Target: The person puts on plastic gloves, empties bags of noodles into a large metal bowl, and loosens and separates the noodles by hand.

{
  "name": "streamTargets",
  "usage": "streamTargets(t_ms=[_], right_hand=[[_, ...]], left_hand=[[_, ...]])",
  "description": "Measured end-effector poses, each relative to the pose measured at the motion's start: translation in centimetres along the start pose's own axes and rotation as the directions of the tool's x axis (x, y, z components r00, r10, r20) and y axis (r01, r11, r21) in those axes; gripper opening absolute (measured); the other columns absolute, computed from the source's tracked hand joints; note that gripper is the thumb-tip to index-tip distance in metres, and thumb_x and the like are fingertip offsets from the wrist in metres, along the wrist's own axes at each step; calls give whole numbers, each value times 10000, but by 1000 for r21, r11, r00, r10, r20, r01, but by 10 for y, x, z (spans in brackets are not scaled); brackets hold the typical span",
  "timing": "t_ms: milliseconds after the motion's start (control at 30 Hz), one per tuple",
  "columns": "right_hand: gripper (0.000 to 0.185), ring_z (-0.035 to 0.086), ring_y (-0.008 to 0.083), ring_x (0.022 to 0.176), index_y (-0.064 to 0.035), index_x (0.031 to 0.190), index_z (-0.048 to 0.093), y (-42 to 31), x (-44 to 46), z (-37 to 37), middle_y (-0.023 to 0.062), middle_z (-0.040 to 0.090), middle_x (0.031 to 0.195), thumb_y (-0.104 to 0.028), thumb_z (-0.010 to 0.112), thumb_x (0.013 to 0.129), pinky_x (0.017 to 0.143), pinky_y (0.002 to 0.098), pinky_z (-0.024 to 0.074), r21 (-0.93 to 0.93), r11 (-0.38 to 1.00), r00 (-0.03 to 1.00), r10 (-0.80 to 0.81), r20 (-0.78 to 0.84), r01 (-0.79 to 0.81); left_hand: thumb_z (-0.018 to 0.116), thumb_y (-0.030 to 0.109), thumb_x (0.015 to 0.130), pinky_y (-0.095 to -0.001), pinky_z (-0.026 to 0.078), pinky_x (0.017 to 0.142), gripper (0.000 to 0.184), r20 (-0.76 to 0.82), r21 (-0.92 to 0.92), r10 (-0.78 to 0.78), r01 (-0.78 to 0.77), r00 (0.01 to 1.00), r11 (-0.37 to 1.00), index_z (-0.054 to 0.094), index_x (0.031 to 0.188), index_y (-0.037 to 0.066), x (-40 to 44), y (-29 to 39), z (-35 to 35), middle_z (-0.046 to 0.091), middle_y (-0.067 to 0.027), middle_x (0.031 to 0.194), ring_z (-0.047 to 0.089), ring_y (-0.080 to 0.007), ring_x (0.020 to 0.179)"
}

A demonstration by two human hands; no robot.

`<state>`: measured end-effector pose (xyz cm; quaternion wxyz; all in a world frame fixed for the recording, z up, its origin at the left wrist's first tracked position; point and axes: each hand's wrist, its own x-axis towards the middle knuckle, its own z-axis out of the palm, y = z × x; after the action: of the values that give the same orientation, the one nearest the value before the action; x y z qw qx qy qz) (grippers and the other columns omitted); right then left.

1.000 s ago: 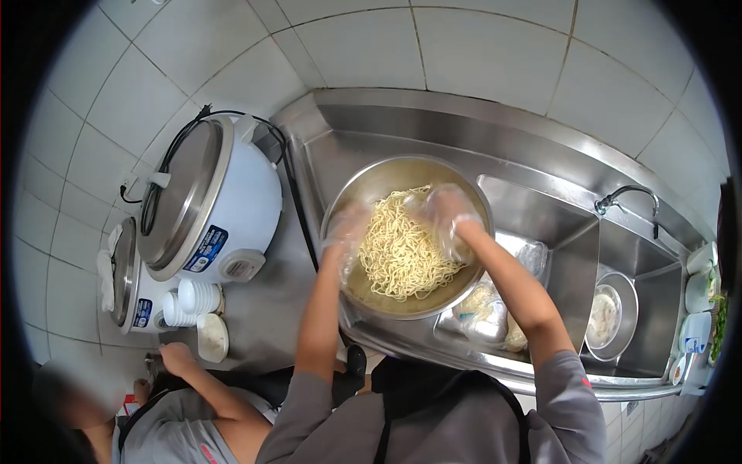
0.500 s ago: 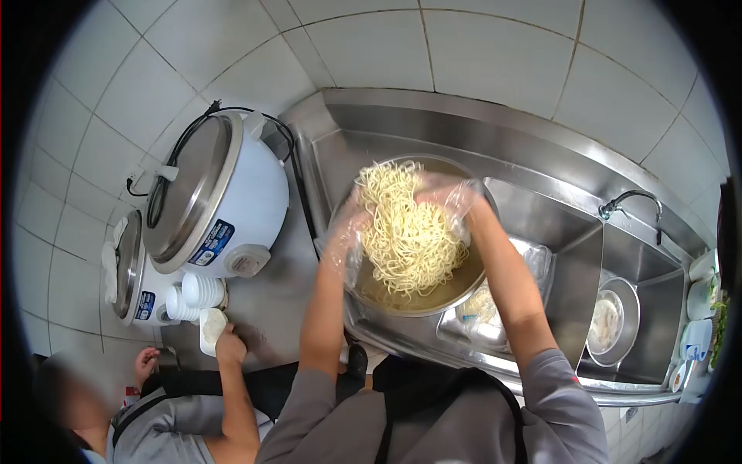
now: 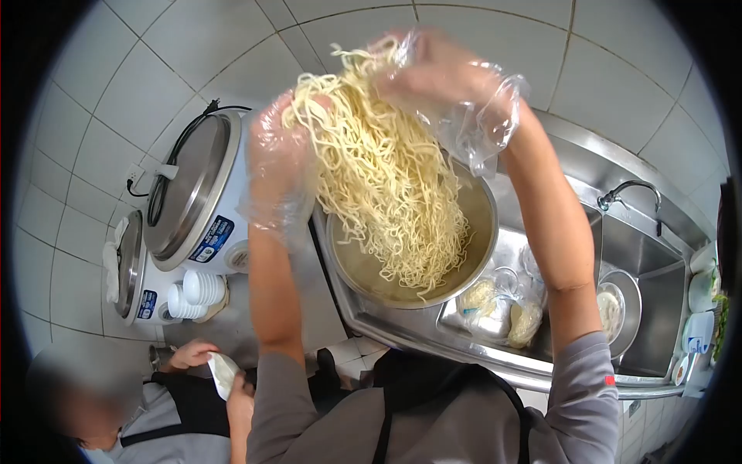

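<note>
A large mass of pale yellow noodles is lifted high and hangs down over a wide metal bowl. On its left side my left hand, in a clear plastic glove, grips the noodles. My right hand, gloved the same way, holds their upper right part; its fingers are blurred and partly covered by strands. The lower strands hang inside the bowl, which rests at the left of the steel sink unit.
Rice cookers and stacked white cups stand left. A co-worker holds a white container at lower left. Bagged food lies right of the bowl. A faucet and metal bowls are at the right sink.
Both my hands have risen from the bowl with the noodles, which now stretch upward in a long bundle. The co-worker picked up the white container and brought it closer to their body.
</note>
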<state>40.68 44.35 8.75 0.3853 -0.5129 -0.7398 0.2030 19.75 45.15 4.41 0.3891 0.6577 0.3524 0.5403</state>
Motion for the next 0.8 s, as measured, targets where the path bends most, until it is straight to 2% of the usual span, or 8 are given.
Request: streamTargets(t_ms=[33,100,167,433,533,600,700,800], right_hand=[[529,605,228,821,-22,1101,543,-6,2,-5,172,633,894,-330,647,684,733,339,478,-49,998,997,-40,-59,37],[286,583,192,687,-31,888,640,-8,13,-9,102,635,764,-266,602,730,633,325,462,101,932,931,-330,-153,347],[287,596,199,706,-14,908,627,-29,8,-21,112,641,784,-248,595,743,655,314,468,64,950,949,-299,-101,307],[461,606,213,765,29,1009,579,10,35,0,165,635,861,-313,650,708,691,317,484,84,812,817,-574,-62,577],[462,585,212,807,-14,1021,560,12,5,11,143,614,901,-342,664,713,709,334,476,48,949,927,-313,207,310],[442,571,200,815,-31,1032,537,50,-9,39,123,603,910,-336,646,731,703,336,471,8,983,917,-175,358,185],[435,572,206,787,-19,1081,517,138,-29,82,135,598,924,-227,631,716,715,296,465,-122,985,829,167,533,-120],[270,603,274,745,-42,900,637,262,-96,154,133,639,830,-236,605,716,713,354,476,-458,880,834,347,430,-130]], left_hand=[[483,-18,791,-218,444,739,315,-29,281,3,6,1000,960,529,1100,-51,0,24,9,601,-67,938,545,-103,815],[495,22,814,-225,444,733,296,-10,266,239,-228,971,937,534,1100,-46,7,13,0,604,-61,934,545,-105,809],[508,95,850,-236,437,737,275,-27,394,365,-326,931,859,546,1088,-37,21,1,-12,609,-68,933,551,-117,806],[589,145,825,-269,421,824,436,-7,192,153,-149,988,970,437,1199,-19,0,-10,-12,553,-78,1076,527,-137,945],[636,103,778,-289,393,908,573,277,-265,-201,276,939,924,361,1269,-2,-13,-40,-2,493,-85,1184,489,-184,1061],[652,131,765,-307,365,950,610,547,168,-264,205,795,964,353,1281,8,-20,-81,-5,478,-96,1213,466,-194,1103],[681,213,719,-311,361,949,654,544,716,-614,65,572,695,384,1260,-3,-48,-182,-26,495,-146,1207,482,-232,1088],[662,299,691,-305,427,836,535,479,871,-841,-258,251,418,525,1078,-43,-77,-216,-4,593,-196,1002,565,-248,929]])
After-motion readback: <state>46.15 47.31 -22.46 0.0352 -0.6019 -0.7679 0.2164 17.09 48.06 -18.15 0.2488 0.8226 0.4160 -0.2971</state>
